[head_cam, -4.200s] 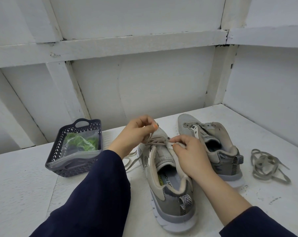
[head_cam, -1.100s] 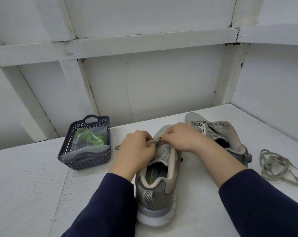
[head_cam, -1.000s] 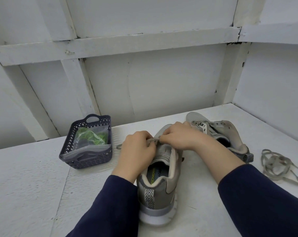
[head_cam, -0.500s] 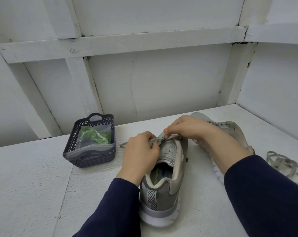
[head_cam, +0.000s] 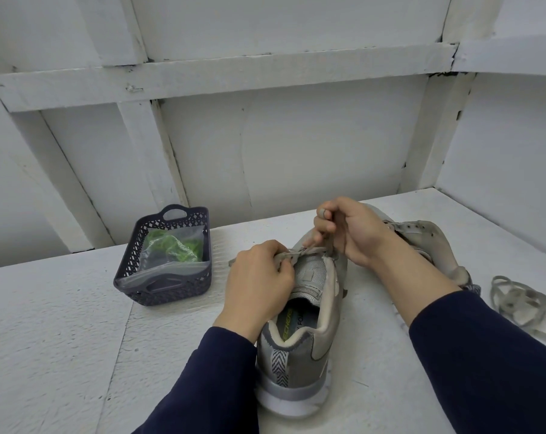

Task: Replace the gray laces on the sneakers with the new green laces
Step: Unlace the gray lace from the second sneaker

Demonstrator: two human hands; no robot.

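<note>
Nearest us: gray sneaker (head_cam: 300, 343), heel toward us, upright on the white table (head_cam: 61, 339). L hand (head_cam: 259, 283) lies against its left side, fingers curled, pinching the gray lace (head_cam: 309, 250) at the eyelets. R hand (head_cam: 350, 233) just beyond, raised over the toe end, fingers curled round a strand of the same lace. Behind the R wrist: 2nd sneaker (head_cam: 438, 245). Far right: loose gray lace (head_cam: 516, 303), heaped. Left, apart from both hands: dark basket (head_cam: 171, 291) w/ green laces (head_cam: 174, 247) in a clear bag.

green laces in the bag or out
In: the green laces lie inside the clear bag in the basket.
</note>
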